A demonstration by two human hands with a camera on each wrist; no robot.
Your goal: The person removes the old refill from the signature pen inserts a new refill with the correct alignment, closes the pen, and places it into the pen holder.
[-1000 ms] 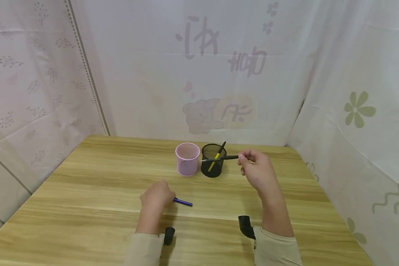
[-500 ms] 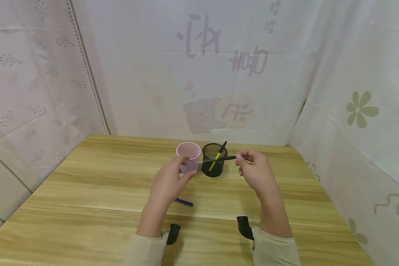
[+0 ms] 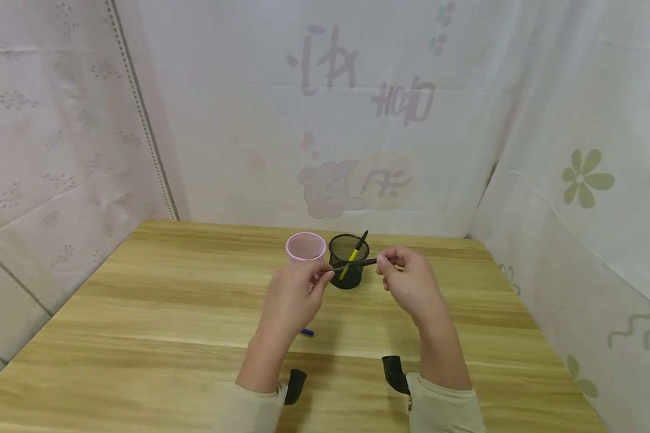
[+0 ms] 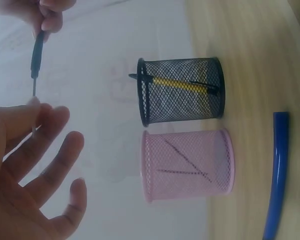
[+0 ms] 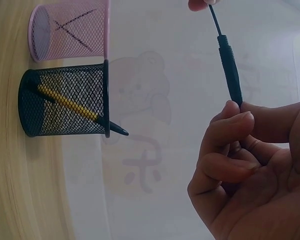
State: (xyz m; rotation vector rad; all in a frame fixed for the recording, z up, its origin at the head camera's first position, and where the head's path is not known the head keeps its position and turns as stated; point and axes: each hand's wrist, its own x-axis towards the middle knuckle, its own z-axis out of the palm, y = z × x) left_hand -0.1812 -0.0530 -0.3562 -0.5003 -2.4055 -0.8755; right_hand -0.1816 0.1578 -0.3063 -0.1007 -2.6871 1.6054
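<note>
Both hands hold a thin screwdriver (image 5: pixel 230 70) with a black handle and a slim metal shaft. My left hand (image 3: pixel 291 297) pinches the shaft near its tip between thumb and forefinger, its other fingers spread loosely in the left wrist view. The end of the handle is pinched by my right hand (image 3: pixel 410 281). Beyond it stands a black mesh pen cup (image 4: pixel 160 111) with a yellow and black pen (image 3: pixel 363 239) leaning inside. To its left, a pink mesh pen cup (image 4: pixel 182 187) is partly covered by my left hand in the head view; dark crossing lines show on its side.
A blue pen (image 4: pixel 278 170) lies on the wooden table (image 3: pixel 157 288), mostly hidden behind my left forearm in the head view. Black wrist mounts (image 3: pixel 394 374) stick out from the sleeves. Printed white curtains (image 3: pixel 238 138) hang around the table.
My left hand has left the blue pen on the table, risen towards the right and taken the screwdriver's shaft. My right hand has moved slightly left, still holding the handle.
</note>
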